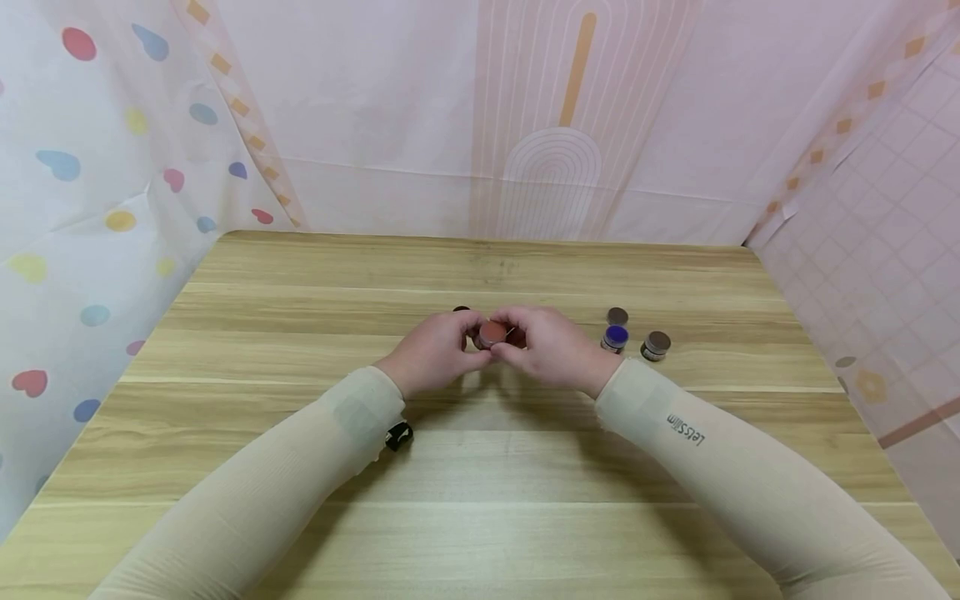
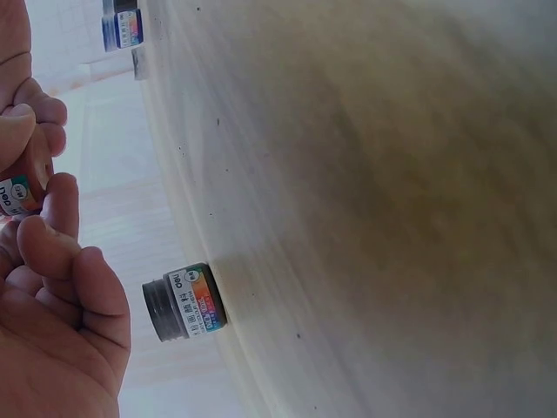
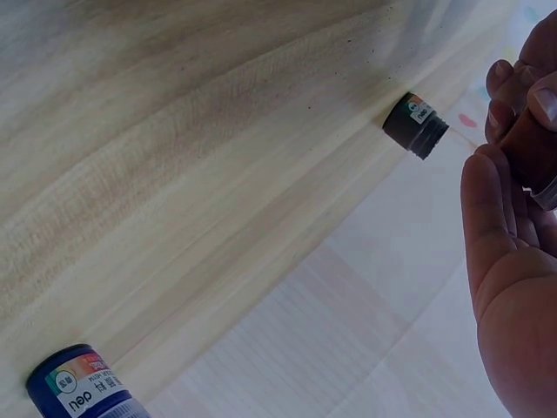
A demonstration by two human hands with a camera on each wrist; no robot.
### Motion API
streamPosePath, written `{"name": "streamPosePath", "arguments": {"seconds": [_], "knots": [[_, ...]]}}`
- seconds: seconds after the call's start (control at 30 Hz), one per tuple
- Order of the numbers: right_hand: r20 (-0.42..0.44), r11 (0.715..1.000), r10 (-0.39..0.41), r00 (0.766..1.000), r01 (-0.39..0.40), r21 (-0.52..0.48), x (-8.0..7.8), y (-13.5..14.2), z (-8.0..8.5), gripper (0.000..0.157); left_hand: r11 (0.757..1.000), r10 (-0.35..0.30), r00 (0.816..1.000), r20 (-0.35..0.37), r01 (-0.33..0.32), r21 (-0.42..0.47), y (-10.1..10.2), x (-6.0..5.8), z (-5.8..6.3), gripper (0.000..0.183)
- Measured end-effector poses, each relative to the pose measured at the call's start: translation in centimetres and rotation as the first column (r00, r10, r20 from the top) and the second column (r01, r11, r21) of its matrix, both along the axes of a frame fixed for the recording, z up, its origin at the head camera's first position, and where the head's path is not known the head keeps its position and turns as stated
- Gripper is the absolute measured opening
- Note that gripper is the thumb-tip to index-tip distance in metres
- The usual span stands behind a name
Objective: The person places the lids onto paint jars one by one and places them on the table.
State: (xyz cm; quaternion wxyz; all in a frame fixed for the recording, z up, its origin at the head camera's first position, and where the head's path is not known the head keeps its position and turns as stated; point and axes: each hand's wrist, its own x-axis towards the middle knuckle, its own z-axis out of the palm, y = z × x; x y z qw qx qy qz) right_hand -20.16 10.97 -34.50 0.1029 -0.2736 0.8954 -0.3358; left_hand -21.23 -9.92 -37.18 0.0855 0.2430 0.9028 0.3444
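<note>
In the head view, a small paint jar with a reddish-brown top is held up between the two hands over the middle of the table. My left hand pinches it from the left, thumb in front. From the other side my right hand grips it with thumb and fingertips. A printed label shows on the reddish jar in the left wrist view. Just behind the left hand stands a dark jar, mostly hidden in the head view.
Right of the hands stand a blue-topped jar, a brown-topped jar and another dark-topped jar. A black strap-like piece shows at the left wrist. Patterned cloth hangs behind the wooden table.
</note>
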Motion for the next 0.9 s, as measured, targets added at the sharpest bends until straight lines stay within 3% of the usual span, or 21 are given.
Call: {"name": "streamPosePath", "arguments": {"seconds": [0.23,0.5,0.9], "knots": [[0.047,0.999,-0.029,0.998,0.031,-0.028,0.03,0.03,-0.07,0.028,1.0,-0.002,1.0,0.01,0.002,0.007,0.01,-0.03,-0.07,0.017],[0.101,0.997,-0.014,0.995,0.022,-0.078,-0.12,0.3,-0.3,0.043,1.0,-0.007,1.0,0.01,0.007,0.015,0.07,-0.13,-0.13,0.019],[0.097,0.992,-0.028,0.995,0.04,-0.116,-0.09,0.37,-0.54,0.028,1.0,-0.002,1.0,0.014,0.001,0.025,0.06,-0.12,0.08,0.015]]}}
